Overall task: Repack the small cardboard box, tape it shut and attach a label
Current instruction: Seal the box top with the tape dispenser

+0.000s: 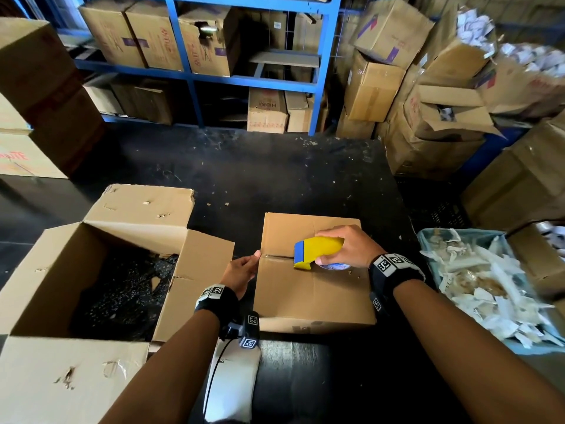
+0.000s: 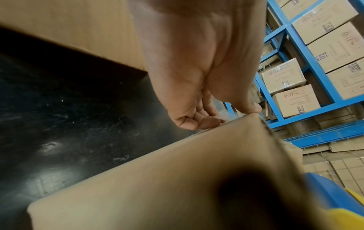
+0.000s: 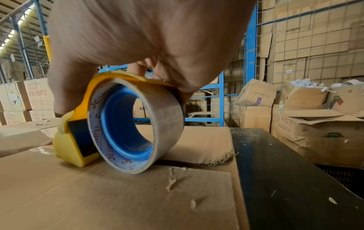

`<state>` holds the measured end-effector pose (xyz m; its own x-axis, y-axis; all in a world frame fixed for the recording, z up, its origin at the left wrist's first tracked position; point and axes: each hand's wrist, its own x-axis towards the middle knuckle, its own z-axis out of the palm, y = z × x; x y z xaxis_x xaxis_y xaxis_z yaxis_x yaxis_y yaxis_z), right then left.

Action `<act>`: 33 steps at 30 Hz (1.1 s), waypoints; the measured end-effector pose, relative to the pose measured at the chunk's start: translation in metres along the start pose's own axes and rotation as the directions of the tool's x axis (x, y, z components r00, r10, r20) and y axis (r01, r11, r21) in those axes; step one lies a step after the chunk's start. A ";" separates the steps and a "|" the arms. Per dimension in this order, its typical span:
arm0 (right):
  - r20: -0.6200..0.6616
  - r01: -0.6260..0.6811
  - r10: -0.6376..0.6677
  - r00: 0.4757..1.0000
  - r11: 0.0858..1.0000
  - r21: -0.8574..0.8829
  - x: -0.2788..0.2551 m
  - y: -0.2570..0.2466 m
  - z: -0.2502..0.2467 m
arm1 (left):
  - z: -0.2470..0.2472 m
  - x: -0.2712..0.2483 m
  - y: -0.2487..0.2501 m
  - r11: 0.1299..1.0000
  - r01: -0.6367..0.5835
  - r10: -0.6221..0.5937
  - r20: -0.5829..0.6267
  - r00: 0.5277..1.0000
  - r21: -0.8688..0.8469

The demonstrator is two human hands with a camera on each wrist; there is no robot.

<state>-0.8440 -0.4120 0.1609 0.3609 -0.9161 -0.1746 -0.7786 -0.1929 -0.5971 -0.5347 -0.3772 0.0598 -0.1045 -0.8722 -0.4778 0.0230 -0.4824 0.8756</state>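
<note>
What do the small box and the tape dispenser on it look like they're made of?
Small box: matte brown corrugated cardboard, with fluted edges showing in the right wrist view. Tape dispenser: smooth yellow and blue shell, probably moulded plastic, with an even sheen.

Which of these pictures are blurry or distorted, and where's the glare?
Head view: sharp at the small box, shelving bowed toward the edges. Left wrist view: box soft, a dark smudge over its lower right, glare patches on the black table. Right wrist view: tape dispenser crisp, right hand above it blurred.
</note>
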 end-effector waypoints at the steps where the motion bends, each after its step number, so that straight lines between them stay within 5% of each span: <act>1: 0.001 -0.002 0.002 1.000 1.000 0.000 0.000 0.000 0.000 | 0.002 0.000 -0.001 1.000 0.010 -0.010 0.014 1.000 -0.006; 9: -0.009 -0.014 0.014 1.000 1.000 -0.002 0.000 0.000 0.001 | 0.009 -0.007 0.002 0.977 0.092 -0.102 0.045 0.994 0.194; 13: -0.018 -0.012 0.012 1.000 1.000 0.007 -0.002 -0.001 0.000 | 0.001 0.012 0.000 0.966 0.136 -0.104 -0.149 0.983 0.219; 15: -0.018 -0.006 0.006 1.000 1.000 0.004 -0.003 -0.002 0.000 | 0.008 -0.001 0.014 0.943 0.059 0.014 -0.217 0.976 0.328; 18: -0.026 -0.008 0.008 1.000 1.000 0.007 -0.004 -0.005 -0.001 | 0.019 -0.025 0.023 0.930 -0.090 0.136 -0.104 0.985 0.357; 26: -0.035 -0.025 0.025 0.999 1.000 0.000 -0.009 -0.009 0.000 | 0.012 -0.026 0.001 0.914 -0.015 -0.067 0.187 0.980 0.405; 29: -0.032 -0.037 0.037 0.999 0.999 0.005 -0.009 -0.011 0.001 | 0.018 -0.021 0.004 0.736 -0.129 0.116 0.064 0.991 0.665; 31: -0.023 -0.044 0.044 0.999 0.999 0.000 -0.009 -0.011 0.001 | 0.034 -0.023 0.011 0.493 -0.278 0.351 0.103 0.931 0.825; 33: -0.027 -0.045 0.045 0.999 0.999 0.002 -0.008 -0.012 0.000 | 0.049 -0.022 0.011 0.204 -0.355 0.426 0.243 0.871 0.912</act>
<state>-0.8379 -0.4023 0.1697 0.3112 -0.9331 -0.1802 -0.7932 -0.1506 -0.5900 -0.5806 -0.3591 0.0837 -0.3230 -0.9460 -0.0257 -0.8655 0.2843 0.4124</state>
